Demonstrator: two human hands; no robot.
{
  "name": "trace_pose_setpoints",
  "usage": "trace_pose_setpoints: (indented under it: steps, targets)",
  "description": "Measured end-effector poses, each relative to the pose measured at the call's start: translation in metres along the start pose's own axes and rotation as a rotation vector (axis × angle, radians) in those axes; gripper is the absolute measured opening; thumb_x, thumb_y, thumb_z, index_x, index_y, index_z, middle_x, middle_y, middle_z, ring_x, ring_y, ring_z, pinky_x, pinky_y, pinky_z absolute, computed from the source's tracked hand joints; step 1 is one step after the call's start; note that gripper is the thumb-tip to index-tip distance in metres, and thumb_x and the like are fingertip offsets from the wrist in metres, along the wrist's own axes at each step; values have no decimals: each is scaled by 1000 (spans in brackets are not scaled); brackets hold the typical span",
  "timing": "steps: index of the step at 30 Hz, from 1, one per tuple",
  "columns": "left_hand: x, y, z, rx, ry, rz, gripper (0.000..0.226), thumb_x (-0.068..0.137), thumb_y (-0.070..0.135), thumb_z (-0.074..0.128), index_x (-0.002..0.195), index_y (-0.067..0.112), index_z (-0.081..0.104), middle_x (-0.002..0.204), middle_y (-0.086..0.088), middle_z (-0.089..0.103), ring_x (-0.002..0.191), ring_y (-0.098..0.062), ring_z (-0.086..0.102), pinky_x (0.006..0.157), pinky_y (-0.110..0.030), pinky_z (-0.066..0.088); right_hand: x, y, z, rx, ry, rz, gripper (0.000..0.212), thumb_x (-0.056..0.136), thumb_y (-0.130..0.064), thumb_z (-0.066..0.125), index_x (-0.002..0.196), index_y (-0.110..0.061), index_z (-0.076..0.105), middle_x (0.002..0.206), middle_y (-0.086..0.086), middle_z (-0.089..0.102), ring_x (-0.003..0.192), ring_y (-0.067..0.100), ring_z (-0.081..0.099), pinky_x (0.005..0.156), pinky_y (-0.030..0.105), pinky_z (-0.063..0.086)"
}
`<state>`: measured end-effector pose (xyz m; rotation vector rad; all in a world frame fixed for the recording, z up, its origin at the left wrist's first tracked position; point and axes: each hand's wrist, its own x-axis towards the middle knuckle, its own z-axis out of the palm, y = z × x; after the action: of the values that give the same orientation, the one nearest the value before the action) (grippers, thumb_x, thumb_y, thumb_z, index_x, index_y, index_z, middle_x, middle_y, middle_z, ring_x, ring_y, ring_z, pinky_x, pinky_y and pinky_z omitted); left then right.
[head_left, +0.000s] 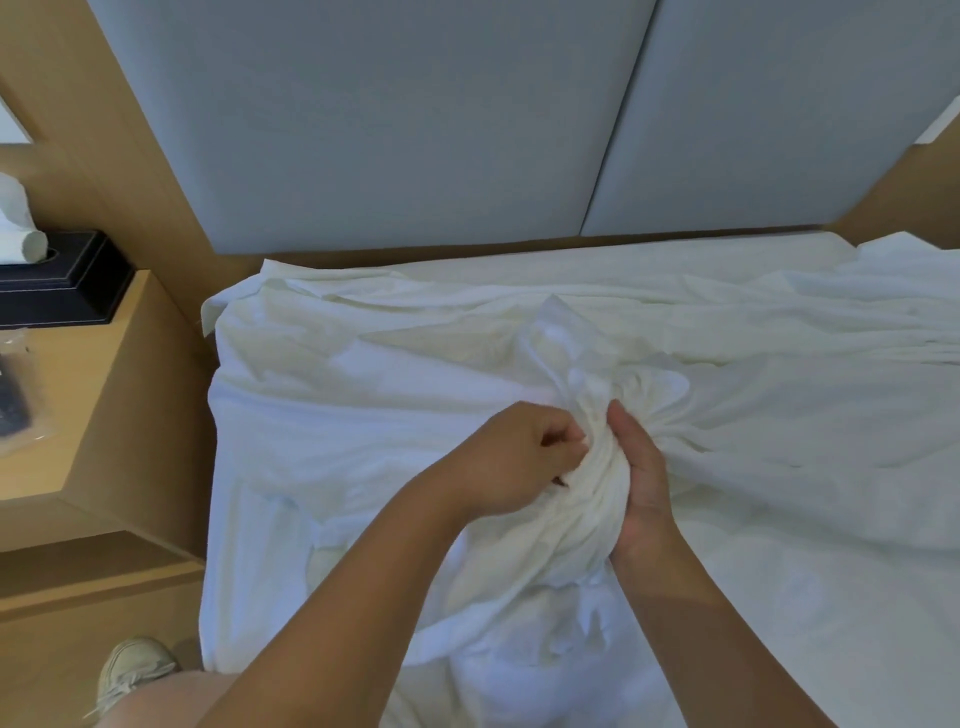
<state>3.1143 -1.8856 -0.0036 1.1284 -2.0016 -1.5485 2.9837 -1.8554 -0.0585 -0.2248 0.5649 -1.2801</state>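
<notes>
A person stands at the near-left corner of a bed, one pale canvas shoe (135, 670) on the wooden floor, with both forearms reaching over the mattress. The hands clamp a gathered ridge of the crumpled white cotton bedsheet (363, 415) from either side. The left hand (519, 457) pinches folds in curled fingers, and the right hand (644, 488) wraps thumb and palm around the bunch, its fingertips buried in the cloth. The ridge runs straight away from the person, between the hands, so neither is nearer. Slack sheet spreads wide to the right, leaving ample room to pull that way. To the left, the mattress edge sits just beside a light wooden nightstand (104, 389) carrying a black tissue box (67, 280). Beyond, the sheet's far hem stops near the grey padded headboard (389, 130).
</notes>
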Motion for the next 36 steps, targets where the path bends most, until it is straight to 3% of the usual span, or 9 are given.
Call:
trace_pose_setpoints:
  steps: [3, 5, 8, 13, 17, 20, 26, 32, 36]
  targets:
    - [-13, -10, -3, -105, -31, -92, 20, 90, 12, 59, 70, 13, 62, 61, 9, 59, 60, -4, 60, 71, -22, 52, 1, 5, -2, -31, 24, 56, 53, 39, -20, 92, 86, -2, 75, 85, 18, 70, 75, 32, 70, 64, 42, 57]
    - [-11, -17, -10, -226, 199, -171, 22, 88, 22, 63, 68, 12, 64, 59, 7, 64, 55, -8, 62, 61, -23, 52, 4, 6, 1, -60, 34, 72, 57, 57, -25, 80, 106, 1, 69, 102, 21, 68, 91, 35, 67, 77, 48, 55]
    - [0, -32, -22, 119, 627, -208, 29, 87, 44, 58, 72, 19, 62, 66, 11, 64, 63, -8, 60, 59, -24, 40, 7, 3, 2, -87, 75, 75, 52, 75, -31, 63, 117, -2, 65, 116, 22, 64, 104, 38, 63, 80, 50, 54]
    - [19, -47, -17, 327, 199, -505, 70, 76, 77, 43, 73, 9, 62, 68, -6, 59, 67, -14, 58, 53, -25, 35, 0, 9, -5, -137, 52, 163, 67, 52, -26, 89, 110, -1, 67, 105, 24, 67, 95, 37, 67, 76, 49, 55]
    - [29, -41, -18, 132, 57, -485, 33, 86, 33, 62, 61, 14, 53, 55, 2, 48, 51, -10, 50, 40, -16, 36, 2, 13, -14, -128, 77, 195, 91, 32, -18, 95, 114, -1, 60, 104, 22, 66, 92, 36, 66, 75, 47, 56]
    - [36, -26, -15, -74, 162, -471, 31, 86, 3, 51, 56, 9, 46, 56, -5, 47, 44, -12, 45, 42, -17, 36, 6, 9, -8, -140, 42, 179, 69, 39, -16, 94, 103, -3, 71, 100, 18, 70, 90, 32, 69, 72, 45, 57]
    - [44, 20, -12, -113, 238, -105, 24, 92, 11, 53, 67, 11, 52, 63, 1, 48, 58, -10, 45, 59, -22, 37, 22, -2, 5, -114, -21, 30, 54, 34, -14, 95, 85, -9, 77, 87, 12, 73, 81, 24, 71, 67, 37, 58]
    - [30, 11, -1, 405, 585, -20, 20, 91, 25, 49, 96, 15, 66, 94, 0, 64, 85, -17, 59, 69, -25, 40, 25, 0, 6, -148, -21, 141, 52, 28, -12, 92, 77, -3, 75, 77, 14, 71, 72, 26, 71, 63, 35, 58]
    - [18, -26, -3, 277, 600, -365, 55, 86, 61, 44, 109, 13, 58, 110, -6, 61, 99, -24, 58, 76, -28, 36, 29, 1, 6, -124, -43, 108, 53, 35, -14, 88, 86, -2, 75, 85, 17, 71, 78, 31, 70, 67, 40, 57]
